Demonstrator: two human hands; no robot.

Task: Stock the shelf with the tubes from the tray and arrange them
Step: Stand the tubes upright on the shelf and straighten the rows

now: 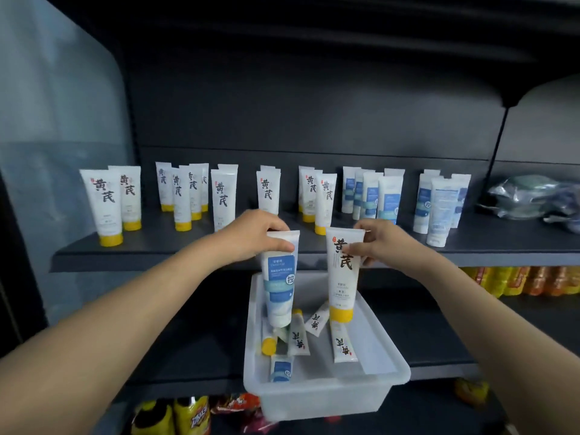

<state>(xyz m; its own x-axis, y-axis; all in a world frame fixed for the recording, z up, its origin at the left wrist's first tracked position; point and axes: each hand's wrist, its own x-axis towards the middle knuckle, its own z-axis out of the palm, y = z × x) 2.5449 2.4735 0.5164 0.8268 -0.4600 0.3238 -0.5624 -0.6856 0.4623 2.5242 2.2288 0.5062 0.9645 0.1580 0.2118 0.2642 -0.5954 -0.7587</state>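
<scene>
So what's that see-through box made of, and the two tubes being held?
The tray looks like frosted plastic: its walls are milky and half see-through. The blue-label tube and yellow-capped tube seem smooth white plastic, probably soft, with flat crimped tops.

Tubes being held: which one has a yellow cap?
The black-lettered tube in the right hand; the blue-label tube in the left hand has a white one.

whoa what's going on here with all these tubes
A person is restocking a dark shelf with tubes. The left hand grips a blue-label tube by its crimped end, and the right hand pinches a yellow-capped tube the same way. Both hang cap down over a translucent tray where loose tubes lie. The shelved yellow-capped tubes stand to the left, the shelved blue-label tubes to the right.
</scene>
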